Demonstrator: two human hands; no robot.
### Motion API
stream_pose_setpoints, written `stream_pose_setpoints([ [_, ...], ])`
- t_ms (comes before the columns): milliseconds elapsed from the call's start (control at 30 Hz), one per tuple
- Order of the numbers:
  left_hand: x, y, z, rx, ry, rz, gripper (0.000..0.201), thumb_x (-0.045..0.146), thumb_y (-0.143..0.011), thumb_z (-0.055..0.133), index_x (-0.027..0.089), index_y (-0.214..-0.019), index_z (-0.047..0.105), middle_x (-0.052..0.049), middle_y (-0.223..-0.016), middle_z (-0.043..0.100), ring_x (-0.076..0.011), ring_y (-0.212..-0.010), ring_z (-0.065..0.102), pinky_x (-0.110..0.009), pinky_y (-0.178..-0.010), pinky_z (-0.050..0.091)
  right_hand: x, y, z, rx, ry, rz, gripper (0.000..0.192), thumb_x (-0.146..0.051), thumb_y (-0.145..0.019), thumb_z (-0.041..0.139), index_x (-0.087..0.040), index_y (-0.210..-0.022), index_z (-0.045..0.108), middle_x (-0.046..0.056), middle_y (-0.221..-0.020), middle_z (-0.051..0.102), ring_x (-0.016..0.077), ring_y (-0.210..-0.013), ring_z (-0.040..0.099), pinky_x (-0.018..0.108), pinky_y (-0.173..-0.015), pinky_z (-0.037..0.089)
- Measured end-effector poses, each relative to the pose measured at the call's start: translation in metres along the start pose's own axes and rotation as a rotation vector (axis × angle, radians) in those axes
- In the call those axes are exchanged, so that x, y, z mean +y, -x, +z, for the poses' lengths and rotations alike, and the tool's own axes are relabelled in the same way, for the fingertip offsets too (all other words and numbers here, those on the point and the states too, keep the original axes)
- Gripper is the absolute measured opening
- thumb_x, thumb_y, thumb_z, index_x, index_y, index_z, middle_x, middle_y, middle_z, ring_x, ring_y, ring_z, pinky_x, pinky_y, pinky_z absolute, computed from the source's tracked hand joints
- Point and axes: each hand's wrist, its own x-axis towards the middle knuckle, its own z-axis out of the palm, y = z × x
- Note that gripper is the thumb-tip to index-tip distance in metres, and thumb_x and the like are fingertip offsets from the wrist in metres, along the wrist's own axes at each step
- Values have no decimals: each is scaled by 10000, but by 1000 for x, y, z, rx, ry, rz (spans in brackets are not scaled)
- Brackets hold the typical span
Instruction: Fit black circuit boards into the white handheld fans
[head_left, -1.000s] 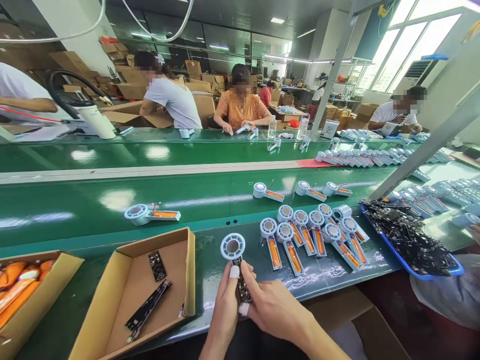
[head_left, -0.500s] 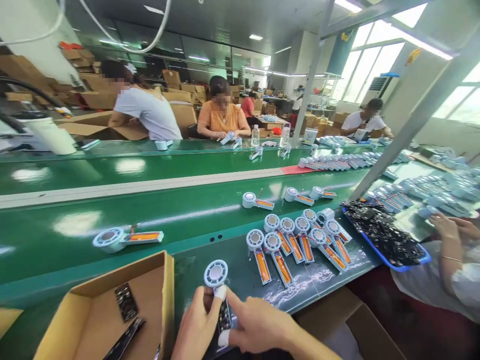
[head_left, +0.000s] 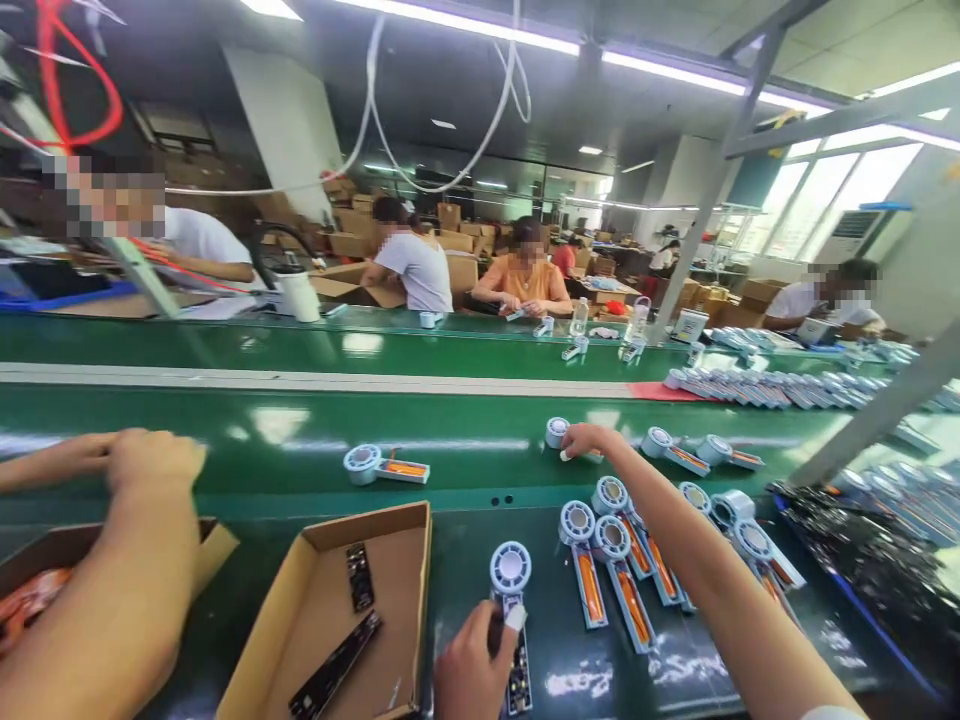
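Pinching a fan unit (head_left: 511, 600) near the table edge, the left hand (head_left: 471, 668) looks shaky while the right hand (head_left: 589, 441) closes on another unit (head_left: 559, 434) on the belt, so a one-handed slip could drop it.

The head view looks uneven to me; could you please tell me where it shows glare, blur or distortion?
In the head view, ceiling lights glare off the green conveyor belt; the nearby person's forearm at lower left is motion-blurred; the windows are overexposed; the wide lens bends the frame post; the left hand on the fan unit and the right hand stay fairly sharp.
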Motion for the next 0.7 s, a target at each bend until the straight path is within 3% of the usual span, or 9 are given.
stream_pose_setpoints([
  [100, -5, 0, 7, 88, 4, 80, 184, 311, -916, 534, 263, -866, 704, -9, -742, 782, -205, -683, 762, -222, -559, 491, -52, -7, 26, -274, -14, -216, 326, -342, -1003, 607, -145, -1263, 608, 82, -1289, 608, 245, -1077, 644, 423, -924, 550],
  [233, -7, 3, 10, 160, 13, 117, 239, 328, -947, 477, 254, -837, 676, -22, -742, 772, -207, -679, 756, -235, -577, 505, -123, -5, 53, -601, -44, -450, 320, -351, -987, 634, -164, -1246, 612, 87, -1235, 638, 229, -1033, 662, 427, -871, 579],
  [333, -2, 5, 7, 160, -4, 98, 300, 351, -980, 422, 241, -827, 656, -50, -763, 767, -220, -713, 752, -252, -615, 514, -166, 4, 61, -670, -61, -513, 310, -346, -980, 644, -158, -1226, 622, 89, -1238, 639, 233, -1055, 657, 436, -889, 571],
  [400, 2, 5, 5, 148, -5, 80, 283, 335, -975, 426, 236, -836, 651, -55, -768, 764, -223, -720, 749, -258, -626, 512, -177, 9, 59, -662, -67, -505, 314, -351, -983, 639, -163, -1234, 618, 91, -1244, 635, 232, -1057, 655, 438, -892, 569],
  [500, 7, 4, 1, 110, 0, 41, 218, 273, -939, 469, 239, -824, 651, -45, -759, 758, -220, -714, 745, -256, -625, 499, -158, 14, 46, -628, -66, -456, 333, -404, -976, 638, -164, -1206, 632, 85, -1199, 659, 223, -1018, 668, 413, -870, 568],
  [700, 11, 1, -7, -19, 45, -18, 205, 270, -911, 516, 251, -763, 658, -15, -733, 747, -202, -690, 731, -241, -595, 469, -52, 58, 4, -449, 20, -229, 327, -432, -949, 542, -196, -1117, 692, 119, -1094, 737, 303, -1015, 702, 356, -796, 529],
])
